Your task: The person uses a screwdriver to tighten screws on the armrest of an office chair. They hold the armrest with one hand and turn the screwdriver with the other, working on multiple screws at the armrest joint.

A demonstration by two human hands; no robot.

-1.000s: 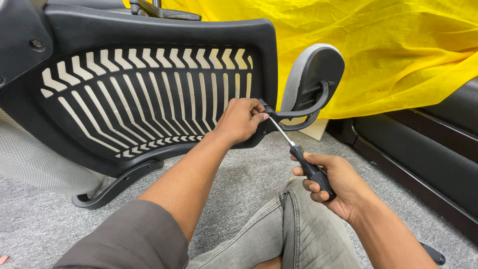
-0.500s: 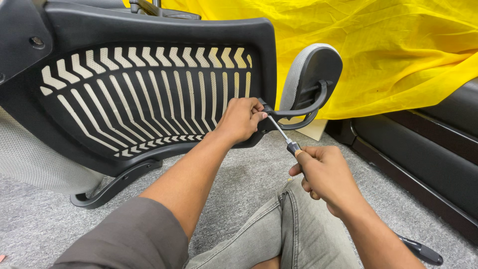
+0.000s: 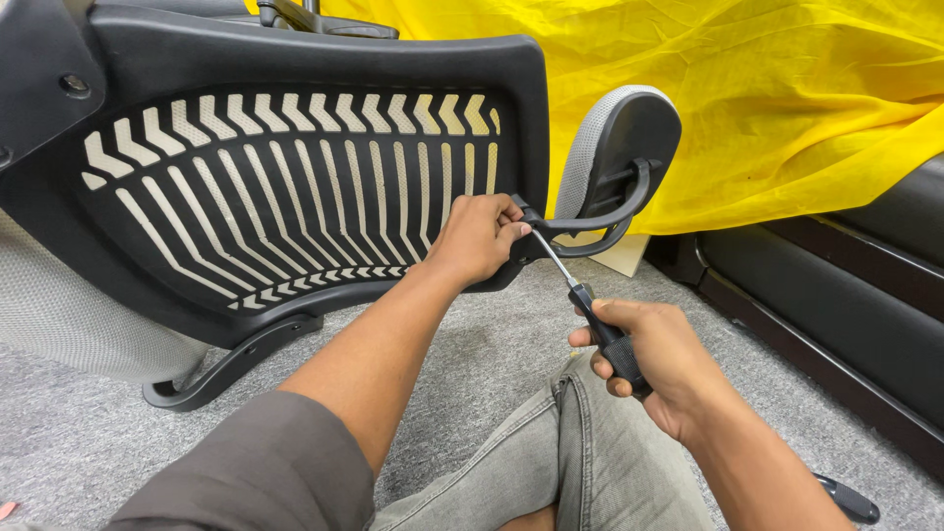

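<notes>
Head view, left to right: a grey mesh seat [image 3: 49,315] lies at the far left on the grey carpet [image 3: 88,442], and over it stands a black chair back [image 3: 295,147] tipped on its side, its slotted panel showing pale strips between the ribs. A curved black base bar [image 3: 236,359] runs under the back to the floor. The left hand [image 3: 479,236] is closed on the lower right corner of the back, fingers curled round the edge just where a black bracket [image 3: 590,221] leaves it and bends up to the grey-padded headrest [image 3: 624,147]. The screwdriver [image 3: 590,310] slants up from the right hand [image 3: 654,359], which is clenched round its black handle; the thin metal shaft ends right at the bracket's joint, beside the left fingertips. Whether the tip sits in a screw head cannot be told, since the fingers and the bracket hide it. By the look of it, the bracket already sits against the back and the fastening at this joint is under way, not finished; no loose screw is plain to see. Behind hangs a yellow sheet [image 3: 787,108], with a dark sofa edge [image 3: 846,285] to the right and a small black part [image 3: 846,500] on the carpet near the right forearm.
</notes>
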